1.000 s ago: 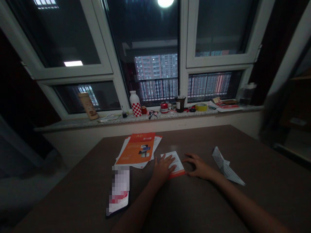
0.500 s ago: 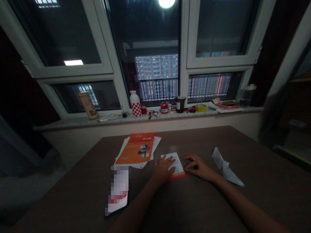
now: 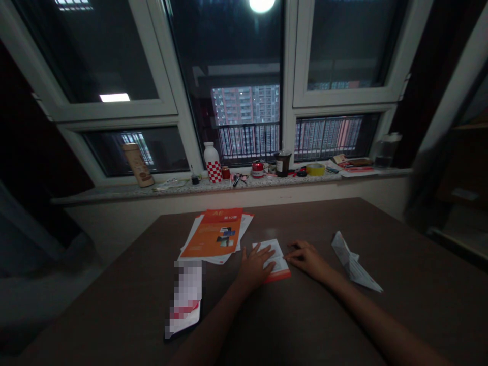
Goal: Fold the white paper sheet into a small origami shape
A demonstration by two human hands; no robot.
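A small folded sheet of paper [image 3: 280, 264], white with print and an orange-red band along its near edge, lies flat on the table. My left hand [image 3: 254, 267] rests on its left part, palm down with fingers spread, and covers some of the print. At the right edge of the paper, my right hand [image 3: 307, 259] has thumb and forefinger drawn together on the border. How much of the edge lies between those fingertips is hard to make out. To the right lies a folded paper piece [image 3: 354, 267] with pointed ends.
An orange booklet [image 3: 213, 234] tops white sheets on the dark table [image 3: 312, 325]. A phone-like object [image 3: 186, 300], partly pixelated, lies left of my left forearm. The windowsill beyond holds a checkered bottle [image 3: 212, 165], a dark cup [image 3: 282, 165] and yellow tape [image 3: 315, 169].
My right hand has shifted slightly left along the paper's edge, and its thumb and forefinger have come closer together. My left hand stays in place on the paper.
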